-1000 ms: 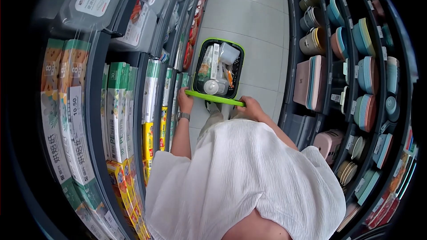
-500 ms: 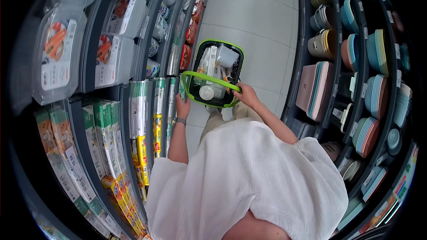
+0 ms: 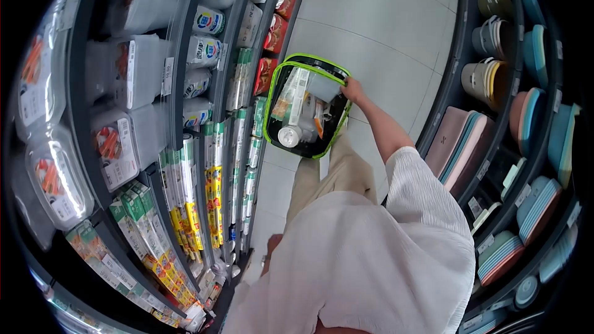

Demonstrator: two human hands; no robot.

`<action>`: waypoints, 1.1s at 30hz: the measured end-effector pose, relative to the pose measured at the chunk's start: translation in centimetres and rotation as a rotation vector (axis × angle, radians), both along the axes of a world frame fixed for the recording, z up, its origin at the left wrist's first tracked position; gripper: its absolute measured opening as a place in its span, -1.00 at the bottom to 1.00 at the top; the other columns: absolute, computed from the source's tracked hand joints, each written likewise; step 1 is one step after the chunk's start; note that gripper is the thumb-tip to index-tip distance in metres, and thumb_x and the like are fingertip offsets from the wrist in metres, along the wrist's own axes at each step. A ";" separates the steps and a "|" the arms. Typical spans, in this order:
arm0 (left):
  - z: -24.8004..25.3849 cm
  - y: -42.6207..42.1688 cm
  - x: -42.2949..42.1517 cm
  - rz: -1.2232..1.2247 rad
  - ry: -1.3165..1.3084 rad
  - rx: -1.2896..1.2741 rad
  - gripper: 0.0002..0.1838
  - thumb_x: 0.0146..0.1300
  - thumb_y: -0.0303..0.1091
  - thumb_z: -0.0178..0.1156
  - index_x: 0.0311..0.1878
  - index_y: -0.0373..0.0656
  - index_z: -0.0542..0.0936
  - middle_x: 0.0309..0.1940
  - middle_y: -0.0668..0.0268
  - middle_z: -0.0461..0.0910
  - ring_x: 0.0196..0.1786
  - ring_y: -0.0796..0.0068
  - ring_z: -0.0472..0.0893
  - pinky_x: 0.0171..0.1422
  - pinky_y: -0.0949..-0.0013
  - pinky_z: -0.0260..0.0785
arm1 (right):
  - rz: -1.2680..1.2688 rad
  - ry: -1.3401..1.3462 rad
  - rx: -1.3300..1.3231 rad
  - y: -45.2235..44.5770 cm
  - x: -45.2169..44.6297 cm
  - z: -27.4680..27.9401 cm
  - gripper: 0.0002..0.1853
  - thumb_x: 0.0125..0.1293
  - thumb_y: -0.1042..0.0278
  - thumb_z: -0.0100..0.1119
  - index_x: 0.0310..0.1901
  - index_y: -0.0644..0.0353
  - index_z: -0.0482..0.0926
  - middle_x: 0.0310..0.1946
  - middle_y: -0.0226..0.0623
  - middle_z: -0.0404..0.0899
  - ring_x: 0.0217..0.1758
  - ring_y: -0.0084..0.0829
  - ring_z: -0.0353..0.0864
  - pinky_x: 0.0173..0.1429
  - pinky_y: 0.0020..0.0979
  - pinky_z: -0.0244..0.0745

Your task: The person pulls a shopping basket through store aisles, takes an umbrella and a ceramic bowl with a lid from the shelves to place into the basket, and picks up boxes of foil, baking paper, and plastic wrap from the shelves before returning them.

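Observation:
My right hand [image 3: 354,89] is closed on a black shopping basket [image 3: 338,111] with a lime-green rim, at its far right corner. The green handle lies down near the far rim there. Inside the basket are a clear container with a white round lid [image 3: 289,136], a long white box [image 3: 299,96], a translucent plastic container [image 3: 325,86] and an orange-marked packet [image 3: 319,119]. A green-and-brown pack [image 3: 283,102] lies along the left side. Of my left arm only a bit shows beside my shirt; the left hand is out of sight.
To my left, shelves hold clear plastic boxes [image 3: 117,148], wrapped rolls [image 3: 205,51], red packs [image 3: 275,34] and long green and yellow cartons [image 3: 213,192]. On the right are shelves of buckets [image 3: 486,83], pink trays [image 3: 448,139] and stacked basins [image 3: 538,207]. Grey tiled floor [image 3: 377,12] runs between.
My left hand has dropped from beside the basket out of view. The basket's handle has swung from raised to down at the far side, and the view has turned.

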State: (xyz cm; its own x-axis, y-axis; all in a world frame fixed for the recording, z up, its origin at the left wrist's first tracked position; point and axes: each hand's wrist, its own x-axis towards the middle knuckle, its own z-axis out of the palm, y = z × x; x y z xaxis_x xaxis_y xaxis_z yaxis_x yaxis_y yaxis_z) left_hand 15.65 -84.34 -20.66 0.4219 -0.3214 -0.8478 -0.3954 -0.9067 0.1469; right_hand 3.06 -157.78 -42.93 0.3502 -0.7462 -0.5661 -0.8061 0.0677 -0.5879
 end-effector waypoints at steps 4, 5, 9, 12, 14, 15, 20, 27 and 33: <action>4.5 0.5 -6.5 0.150 0.061 0.192 -0.77 0.39 -0.21 0.08 -0.24 -0.02 0.70 -0.21 0.09 0.69 -0.13 0.00 0.68 0.00 -0.03 0.57 | 0.009 0.047 0.074 -2.4 1.3 -5.3 -0.52 0.17 0.17 0.35 0.05 0.33 0.65 -0.06 0.17 0.72 0.08 0.13 0.71 0.21 -0.03 0.61; 5.3 0.2 -7.5 0.174 0.077 0.227 -0.77 0.39 -0.22 0.08 -0.24 -0.02 0.70 -0.21 0.09 0.69 -0.13 0.00 0.68 0.00 -0.03 0.57 | -0.023 0.042 0.099 -2.6 1.5 -6.2 -0.49 0.17 0.17 0.36 0.07 0.37 0.62 -0.03 0.20 0.71 0.10 0.13 0.70 0.23 -0.03 0.60; 7.2 -0.6 -10.5 0.248 0.112 0.318 -0.78 0.39 -0.23 0.08 -0.24 -0.02 0.70 -0.21 0.08 0.69 -0.12 0.00 0.68 -0.01 -0.03 0.57 | -0.068 0.056 0.102 -3.0 1.6 -8.9 -0.44 0.17 0.19 0.38 0.12 0.41 0.57 -0.01 0.23 0.69 0.13 0.13 0.69 0.25 -0.04 0.59; 7.5 -1.0 -11.4 0.272 0.126 0.362 -0.78 0.39 -0.24 0.08 -0.23 -0.02 0.70 -0.21 0.08 0.69 -0.12 0.01 0.68 -0.01 -0.03 0.57 | -0.073 0.089 0.188 -3.6 1.7 -10.8 -0.34 0.19 0.19 0.39 0.26 0.42 0.49 0.14 0.23 0.64 0.27 0.09 0.62 0.37 -0.10 0.51; 7.7 -1.2 -11.8 0.273 0.136 0.382 -0.79 0.39 -0.24 0.08 -0.23 -0.02 0.70 -0.21 0.08 0.69 -0.12 0.01 0.68 -0.01 -0.03 0.57 | -0.008 0.097 0.135 -3.1 1.2 -12.5 -0.30 0.20 0.19 0.38 0.30 0.45 0.46 0.19 0.24 0.61 0.32 0.10 0.59 0.41 -0.10 0.47; 7.6 -1.4 -11.8 0.269 0.142 0.388 -0.79 0.39 -0.25 0.08 -0.23 -0.02 0.70 -0.21 0.08 0.69 -0.12 0.01 0.68 -0.01 -0.03 0.57 | -0.005 0.101 0.141 -3.0 1.1 -12.8 -0.30 0.20 0.19 0.38 0.30 0.45 0.46 0.19 0.24 0.61 0.32 0.10 0.59 0.41 -0.10 0.47; 4.9 -1.9 -10.4 0.136 0.181 0.357 -0.79 0.39 -0.26 0.07 -0.22 -0.02 0.69 -0.20 0.07 0.69 -0.11 0.01 0.69 -0.01 -0.03 0.57 | -0.085 0.057 0.174 -2.5 0.8 -10.9 -0.29 0.22 0.19 0.36 0.34 0.45 0.46 0.25 0.26 0.55 0.36 0.14 0.53 0.45 -0.10 0.43; -7.8 -17.5 -0.4 0.169 0.012 0.095 -0.65 0.54 -0.14 0.06 -0.19 -0.21 0.67 -0.24 0.08 0.72 -0.15 0.13 0.72 -0.04 0.11 0.55 | -0.249 0.026 -0.406 3.2 2.6 -7.6 -0.76 0.32 0.41 0.20 -0.07 0.40 0.58 -0.13 0.19 0.66 0.00 0.15 0.65 0.11 0.05 0.52; -12.8 -36.9 2.2 0.457 0.054 -0.376 -0.78 0.47 -0.32 0.23 0.02 -0.26 0.62 -0.18 0.09 0.73 -0.12 0.24 0.73 -0.03 0.22 0.55 | -0.099 -0.056 0.154 12.4 7.9 -9.1 -0.75 0.30 0.29 0.24 -0.14 0.31 0.62 -0.21 0.17 0.72 -0.08 0.18 0.72 0.06 0.06 0.60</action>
